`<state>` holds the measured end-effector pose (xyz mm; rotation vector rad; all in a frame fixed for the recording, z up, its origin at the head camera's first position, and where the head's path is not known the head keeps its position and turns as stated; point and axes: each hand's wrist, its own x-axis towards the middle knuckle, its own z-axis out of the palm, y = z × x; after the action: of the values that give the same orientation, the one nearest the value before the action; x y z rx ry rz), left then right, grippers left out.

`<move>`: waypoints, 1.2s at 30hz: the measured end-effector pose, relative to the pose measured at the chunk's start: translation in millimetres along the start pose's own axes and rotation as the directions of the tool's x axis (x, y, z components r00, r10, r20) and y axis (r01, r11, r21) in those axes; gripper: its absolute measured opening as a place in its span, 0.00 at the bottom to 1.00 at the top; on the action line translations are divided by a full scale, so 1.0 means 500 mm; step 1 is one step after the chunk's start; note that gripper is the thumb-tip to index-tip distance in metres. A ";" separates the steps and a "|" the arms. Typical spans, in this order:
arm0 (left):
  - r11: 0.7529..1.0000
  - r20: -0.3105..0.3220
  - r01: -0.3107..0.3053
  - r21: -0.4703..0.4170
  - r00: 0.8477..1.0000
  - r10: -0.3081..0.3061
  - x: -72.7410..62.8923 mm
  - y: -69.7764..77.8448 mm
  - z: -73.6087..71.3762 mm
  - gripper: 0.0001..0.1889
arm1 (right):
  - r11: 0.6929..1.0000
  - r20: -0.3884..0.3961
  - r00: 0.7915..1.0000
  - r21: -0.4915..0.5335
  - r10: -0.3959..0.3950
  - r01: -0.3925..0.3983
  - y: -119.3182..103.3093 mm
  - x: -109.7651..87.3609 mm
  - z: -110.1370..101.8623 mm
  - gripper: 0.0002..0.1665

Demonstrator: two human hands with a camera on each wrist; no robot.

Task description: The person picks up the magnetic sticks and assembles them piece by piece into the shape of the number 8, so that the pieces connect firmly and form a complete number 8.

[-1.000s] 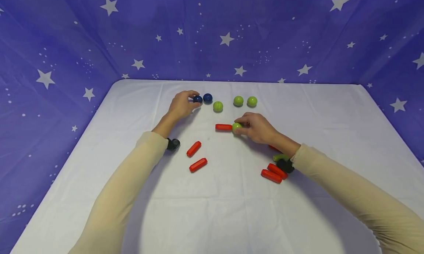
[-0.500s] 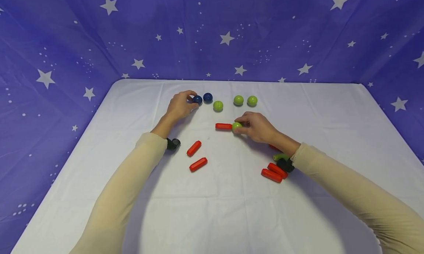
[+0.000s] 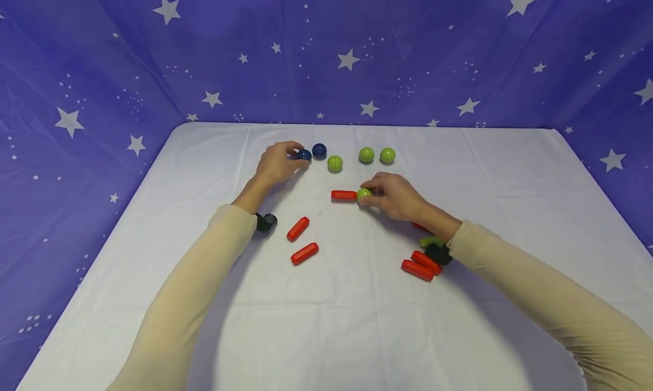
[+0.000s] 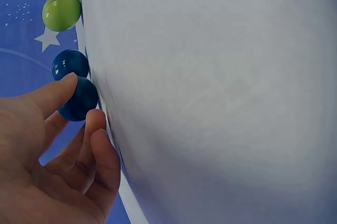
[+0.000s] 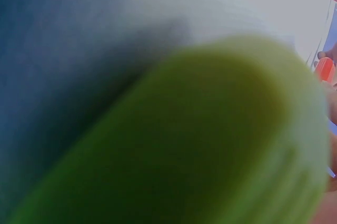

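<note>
At the back left of the table, my left hand has thumb and fingers around a dark blue ball. A second blue ball sits right beside it; both blue balls show close up in the left wrist view. Near the middle, my right hand pinches a green ball against the right end of a red faceted stick, which lies crosswise on the cloth. In the right wrist view a blurred green tube fills most of the picture, and the fingers are mostly out of sight.
Three more green balls, including this one, stand behind my right hand. Two red sticks lie at centre left. Several red sticks and a green curved tube lie under my right wrist. A starry purple curtain encloses the white table.
</note>
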<state>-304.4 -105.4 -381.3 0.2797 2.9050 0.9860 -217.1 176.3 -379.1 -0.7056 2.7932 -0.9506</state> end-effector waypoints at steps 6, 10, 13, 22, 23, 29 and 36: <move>1.000 0.001 -0.015 -0.012 1.000 0.015 0.002 -0.005 0.002 0.23 | 1.000 0.000 1.000 0.002 -0.005 0.005 0.002 -0.001 0.001 0.22; 1.000 0.018 -0.021 -0.015 1.000 0.022 -0.003 -0.007 -0.003 0.23 | 1.000 0.001 1.000 0.003 -0.011 0.011 0.003 -0.002 0.002 0.22; 0.999 0.050 -0.027 -0.032 0.998 0.029 -0.009 -0.007 -0.011 0.23 | 1.000 0.002 1.000 0.000 -0.011 0.011 0.003 -0.002 0.003 0.22; 0.992 0.202 -0.115 -0.045 0.972 0.122 -0.035 -0.007 -0.030 0.23 | 1.000 -0.003 1.000 -0.011 -0.007 0.007 0.001 -0.004 0.000 0.22; 0.991 0.214 -0.125 -0.044 0.968 0.132 -0.039 -0.006 -0.031 0.23 | 1.000 -0.002 1.000 -0.011 -0.006 0.006 0.002 -0.004 0.000 0.22; 0.982 0.277 -0.174 -0.080 0.942 0.189 -0.067 0.000 -0.032 0.21 | 1.000 -0.004 1.000 -0.011 0.009 -0.009 0.002 -0.002 -0.001 0.23; 0.967 0.332 -0.187 -0.174 0.913 0.237 -0.091 0.015 -0.020 0.20 | 1.000 -0.004 1.000 -0.008 0.020 -0.021 0.000 -0.003 0.001 0.22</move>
<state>-260.0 -114.4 -368.7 0.6990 2.5071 1.0365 -215.5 177.0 -379.5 -0.6755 2.8037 -0.9390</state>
